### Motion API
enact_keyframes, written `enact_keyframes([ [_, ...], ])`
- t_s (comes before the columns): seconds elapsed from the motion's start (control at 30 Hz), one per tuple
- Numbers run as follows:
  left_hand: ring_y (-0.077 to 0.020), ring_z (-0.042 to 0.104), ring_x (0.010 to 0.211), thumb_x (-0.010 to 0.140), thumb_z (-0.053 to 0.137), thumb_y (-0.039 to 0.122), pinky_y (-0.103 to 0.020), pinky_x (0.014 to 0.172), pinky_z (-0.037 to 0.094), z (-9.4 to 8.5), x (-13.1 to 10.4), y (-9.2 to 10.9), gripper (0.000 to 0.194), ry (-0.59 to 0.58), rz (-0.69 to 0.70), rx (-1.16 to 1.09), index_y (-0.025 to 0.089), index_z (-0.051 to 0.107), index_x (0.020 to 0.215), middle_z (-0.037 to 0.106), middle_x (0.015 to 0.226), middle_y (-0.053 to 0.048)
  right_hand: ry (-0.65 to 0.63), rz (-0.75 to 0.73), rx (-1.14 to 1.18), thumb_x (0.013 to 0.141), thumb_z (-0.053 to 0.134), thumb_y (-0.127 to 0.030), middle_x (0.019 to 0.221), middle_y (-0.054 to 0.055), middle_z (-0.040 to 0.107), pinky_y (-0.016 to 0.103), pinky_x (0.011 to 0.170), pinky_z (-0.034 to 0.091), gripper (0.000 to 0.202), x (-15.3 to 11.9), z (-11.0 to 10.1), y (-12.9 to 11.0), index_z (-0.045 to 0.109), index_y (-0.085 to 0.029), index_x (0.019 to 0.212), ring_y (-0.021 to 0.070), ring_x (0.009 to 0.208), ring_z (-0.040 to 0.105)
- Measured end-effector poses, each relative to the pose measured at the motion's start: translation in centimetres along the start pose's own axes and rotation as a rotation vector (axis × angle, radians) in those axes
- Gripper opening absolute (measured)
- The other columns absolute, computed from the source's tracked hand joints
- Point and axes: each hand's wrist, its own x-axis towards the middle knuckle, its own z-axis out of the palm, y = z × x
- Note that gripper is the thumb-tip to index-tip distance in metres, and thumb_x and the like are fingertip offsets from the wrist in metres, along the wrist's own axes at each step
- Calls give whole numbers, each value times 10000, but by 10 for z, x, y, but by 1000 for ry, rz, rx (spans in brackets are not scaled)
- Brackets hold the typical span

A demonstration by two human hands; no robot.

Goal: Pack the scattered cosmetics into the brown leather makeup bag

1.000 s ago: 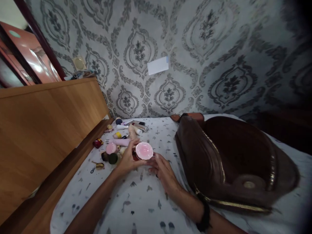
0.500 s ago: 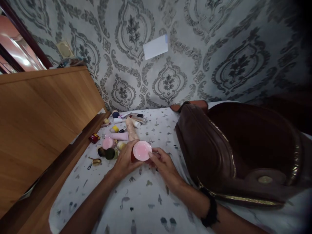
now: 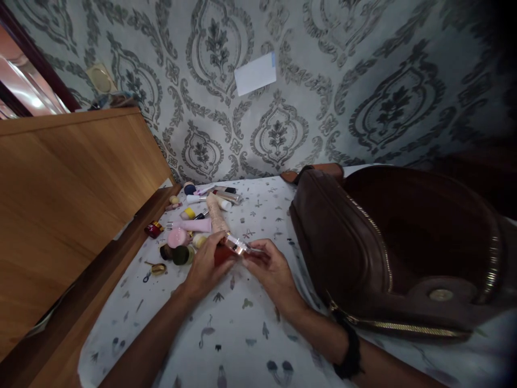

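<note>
Between both hands, in the middle of the head view, is a small cosmetic container (image 3: 237,244) with a shiny clear edge, tilted so its edge faces me. Red shows beneath and beside it, blurred and partly covered by fingers. My left hand (image 3: 208,267) is closed around the left side, and my right hand (image 3: 271,272) closes on the right side with its thumb in front. Just beyond the left hand lie a beige tube (image 3: 217,214), a pink tube (image 3: 196,225), a pink round jar (image 3: 177,237) and a dark green-lidded jar (image 3: 181,255).
A large brown bag (image 3: 343,237) gapes open at right. Several brushes and tubes lie near the wall, with a red jar (image 3: 154,229) and a gold clip (image 3: 158,268) at left. A wooden panel (image 3: 81,172) borders the patterned white cloth (image 3: 242,345).
The container has tipped in my hands: its pink round face was toward me, and now its clear edge shows. My hands stay in nearly the same place.
</note>
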Motion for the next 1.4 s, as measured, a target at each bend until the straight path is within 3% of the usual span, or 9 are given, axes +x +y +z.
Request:
enact_keyframes([
  [0.27,-277,582,1228,868,695,364,-419,1019,498,-10,3,13,518,17,113,-160,229,471,1315,586,1310,-129,56,-210,-152,691,677,-187,960,27,615,363,915,525,246,0,-1,14,576,-231,912,206,961,631],
  [0.4,-263,610,1170,863,696,405,-389,932,548,-6,3,20,417,60,-6,-336,228,522,1198,590,1276,-118,50,-291,-311,708,649,-165,1011,45,614,375,914,518,237,-3,-3,10,581,-230,925,225,1008,611],
  [0.5,-258,627,1134,840,721,412,-380,895,569,-2,2,22,443,63,-116,-435,216,511,1179,603,1237,-119,20,-349,-437,722,614,-140,1045,53,624,367,899,514,227,-6,-4,4,582,-233,926,237,1039,600],
  [0.7,-275,569,1256,821,740,393,-418,1012,525,1,3,25,551,-2,-225,-588,226,468,1270,570,1323,-128,38,-410,-480,753,629,-140,1095,69,607,373,912,512,251,-8,-4,5,581,-229,983,246,1096,590],
  [0.93,-291,523,1321,799,759,440,-464,1094,465,1,1,19,631,-5,-201,-630,246,445,1311,536,1389,-136,-12,-342,-461,763,748,-235,1202,101,599,416,969,499,499,-8,-6,7,562,-228,1226,266,1136,580],
  [1.23,-308,471,1381,850,706,368,-460,1122,439,-7,-6,18,581,-154,-227,-558,255,488,1376,513,1471,-127,-78,-126,-629,556,889,-235,1265,155,608,478,1062,424,871,-12,0,-4,537,-136,1347,329,1213,539],
  [1.4,-323,486,1366,807,726,429,-434,1099,464,-9,-6,30,600,-112,-253,-571,230,539,1341,558,1438,-124,-50,-54,-532,499,917,-273,1205,101,634,445,1001,453,790,-15,2,-16,618,-187,1225,307,1143,575],
])
